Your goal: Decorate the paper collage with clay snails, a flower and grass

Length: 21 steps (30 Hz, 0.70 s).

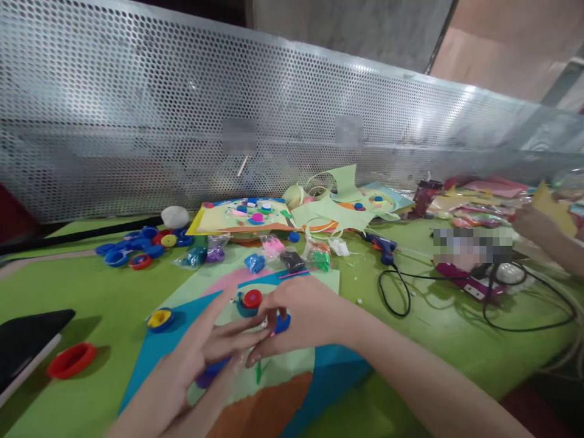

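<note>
Both my hands meet over a craft picture of blue paper (182, 316) with a pale green centre and a brown paper piece (269, 407). My left hand (196, 359) has its fingers stretched out and apart, their tips against my right fingers. My right hand (305, 310) is bent down with fingers curled in; whatever they pinch is hidden. Just beyond sits a red cap (252, 298) on a teal clay body. A blue cap (283, 323) shows under my right hand. Partly covered by my left hand is a purple-blue piece (210, 372), near a green clay stem (258, 372).
Left lie a yellow-filled blue cap (160, 319), a red ring-like cap (72, 360), a dark tablet-like object (31, 340) and a cap pile (132, 246). Bagged clay (294, 261) lies behind the picture. A glue gun (383, 246) trails its cord rightward. Another person's hand (533, 228) is far right.
</note>
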Each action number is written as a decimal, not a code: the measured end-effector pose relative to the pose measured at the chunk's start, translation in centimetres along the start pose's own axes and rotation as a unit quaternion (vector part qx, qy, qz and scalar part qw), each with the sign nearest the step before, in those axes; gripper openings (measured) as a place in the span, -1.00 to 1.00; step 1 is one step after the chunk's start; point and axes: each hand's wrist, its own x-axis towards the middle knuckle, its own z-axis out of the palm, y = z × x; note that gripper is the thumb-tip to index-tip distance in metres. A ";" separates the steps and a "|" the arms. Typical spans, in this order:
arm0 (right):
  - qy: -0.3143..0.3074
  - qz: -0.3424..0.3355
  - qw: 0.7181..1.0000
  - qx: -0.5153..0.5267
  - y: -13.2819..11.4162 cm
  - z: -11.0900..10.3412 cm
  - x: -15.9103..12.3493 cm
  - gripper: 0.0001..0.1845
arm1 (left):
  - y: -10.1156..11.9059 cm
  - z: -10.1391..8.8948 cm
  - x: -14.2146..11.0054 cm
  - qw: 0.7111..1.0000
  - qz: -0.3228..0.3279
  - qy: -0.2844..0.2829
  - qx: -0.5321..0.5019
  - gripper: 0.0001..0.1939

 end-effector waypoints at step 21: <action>-0.013 -0.014 0.989 0.145 -1.2 0.2 -0.5 -0.66 | 2.6 -0.5 0.3 0.985 -0.136 0.067 -0.077 -0.31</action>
